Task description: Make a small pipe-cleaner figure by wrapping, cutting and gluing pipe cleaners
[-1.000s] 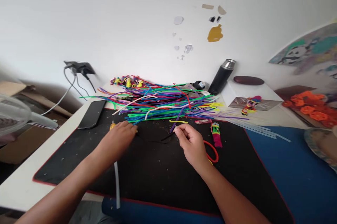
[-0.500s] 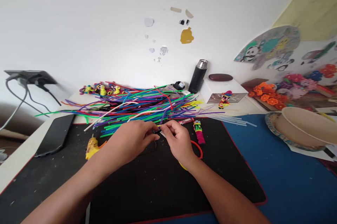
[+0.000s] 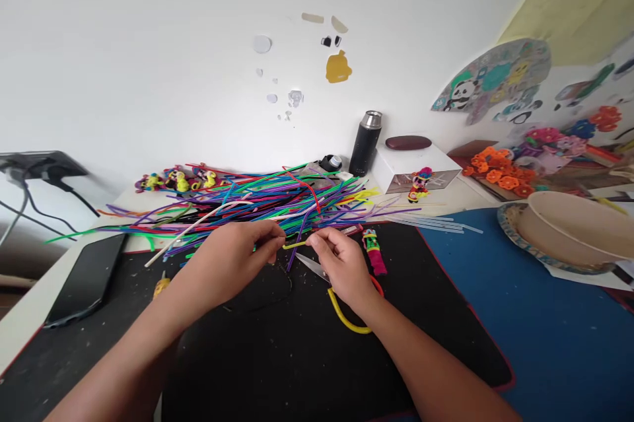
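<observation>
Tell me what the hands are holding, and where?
A short yellow pipe cleaner: the left hand pinches its left end, and the right hand pinches its right end.

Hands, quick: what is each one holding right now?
Left hand: closed, pinching a short yellow pipe cleaner.
Right hand: closed, pinching its other end.

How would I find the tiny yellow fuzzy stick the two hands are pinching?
Find the big black mat, then the heap of coloured fuzzy sticks along its far edge. Just in front, the left hand and right hand pinch one short yellow piece between them; the others are long and lie loose.
</observation>
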The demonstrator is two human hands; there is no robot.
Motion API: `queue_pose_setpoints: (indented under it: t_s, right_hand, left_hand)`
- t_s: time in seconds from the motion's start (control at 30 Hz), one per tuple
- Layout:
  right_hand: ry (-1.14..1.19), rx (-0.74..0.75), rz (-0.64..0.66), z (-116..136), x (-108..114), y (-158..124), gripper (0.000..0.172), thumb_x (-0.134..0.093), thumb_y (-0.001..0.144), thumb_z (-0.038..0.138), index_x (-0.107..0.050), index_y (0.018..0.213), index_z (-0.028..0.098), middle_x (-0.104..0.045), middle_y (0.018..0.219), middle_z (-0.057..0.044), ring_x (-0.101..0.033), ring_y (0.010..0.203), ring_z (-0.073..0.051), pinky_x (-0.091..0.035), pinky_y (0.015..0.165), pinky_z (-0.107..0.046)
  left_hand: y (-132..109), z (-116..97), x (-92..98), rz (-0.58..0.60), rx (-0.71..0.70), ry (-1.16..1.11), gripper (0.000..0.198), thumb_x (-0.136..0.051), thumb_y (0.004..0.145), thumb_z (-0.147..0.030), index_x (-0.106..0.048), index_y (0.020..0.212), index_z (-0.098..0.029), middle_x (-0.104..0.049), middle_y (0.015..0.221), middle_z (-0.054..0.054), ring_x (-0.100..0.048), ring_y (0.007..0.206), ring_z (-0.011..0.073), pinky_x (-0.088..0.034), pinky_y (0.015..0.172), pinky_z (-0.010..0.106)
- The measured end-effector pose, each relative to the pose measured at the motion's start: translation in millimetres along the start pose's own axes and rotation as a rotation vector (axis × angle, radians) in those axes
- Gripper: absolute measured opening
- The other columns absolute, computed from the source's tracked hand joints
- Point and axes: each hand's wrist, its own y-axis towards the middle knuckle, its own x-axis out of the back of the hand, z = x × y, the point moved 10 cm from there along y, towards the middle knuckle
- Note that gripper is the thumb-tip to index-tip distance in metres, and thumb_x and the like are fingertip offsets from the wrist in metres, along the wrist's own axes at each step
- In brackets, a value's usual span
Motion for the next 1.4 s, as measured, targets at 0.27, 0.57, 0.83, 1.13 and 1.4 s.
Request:
queue_pose_setpoints:
  t_s: [0.27, 0.57, 0.83, 1.13, 1.4]
  right_hand:
    - [-0.062, 0.072, 0.086, 6, -6, -4, 0.033, -0.069, 0.099, 0.049, -0.072, 0.114, 0.019, -0.052, 0.066, 0.005, -0.049, 0.059, -0.013, -0.036, 0.056, -0.025]
    - [-0.242, 0.156, 0.082, 13, -6, -4, 0.027, -0.063, 0.103, 0.043, -0.072, 0.093, 0.019, -0.067, 0.072, 0.001, -0.057, 0.062, -0.014, -0.039, 0.06, -0.025]
    - [-0.456, 0.256, 0.038, 19, -2, -5, 0.023, -0.061, 0.105, 0.037, -0.073, 0.094, 0.021, -0.071, 0.073, 0.001, -0.06, 0.062, -0.015, -0.038, 0.063, -0.026]
    - [-0.49, 0.275, 0.07, 21, -6, -6, 0.024, -0.059, 0.106, 0.038, -0.073, 0.097, 0.021, -0.072, 0.074, 0.0, -0.061, 0.063, -0.016, -0.038, 0.062, -0.027]
    - [-0.467, 0.28, 0.04, 21, -2, -5, 0.026, -0.057, 0.106, 0.04, -0.072, 0.095, 0.021, -0.072, 0.076, -0.001, -0.063, 0.068, -0.017, -0.04, 0.066, -0.027]
  left_hand:
    - [3, -2, -16.6, 0.1, 0.013, -0.08, 0.038, -0.047, 0.101, -0.051, -0.07, 0.085, -0.024, -0.073, 0.076, -0.001, -0.064, 0.066, 0.019, -0.042, 0.065, 0.028]
    - [3, -1, -32.9, 0.176, -0.003, -0.123, 0.039, -0.047, 0.101, -0.052, -0.073, 0.088, -0.025, -0.076, 0.081, 0.0, -0.067, 0.071, 0.0202, -0.045, 0.068, 0.029]
    - [4, 5, -38.0, 0.144, 0.012, -0.065, 0.03, -0.054, 0.096, -0.045, -0.077, 0.098, -0.027, -0.08, 0.083, 0.0, -0.071, 0.073, 0.0224, -0.046, 0.066, 0.029]
    - [7, 7, -38.6, 0.166, 0.009, -0.164, 0.022, -0.059, 0.093, -0.043, -0.073, 0.087, -0.026, -0.08, 0.078, 0.0, -0.07, 0.068, 0.0212, -0.048, 0.063, 0.028]
    - [10, 13, -44.4, 0.232, 0.021, -0.348, 0.023, -0.058, 0.094, -0.045, -0.068, 0.091, -0.024, -0.079, 0.082, 0.001, -0.071, 0.075, 0.0212, -0.054, 0.072, 0.031]
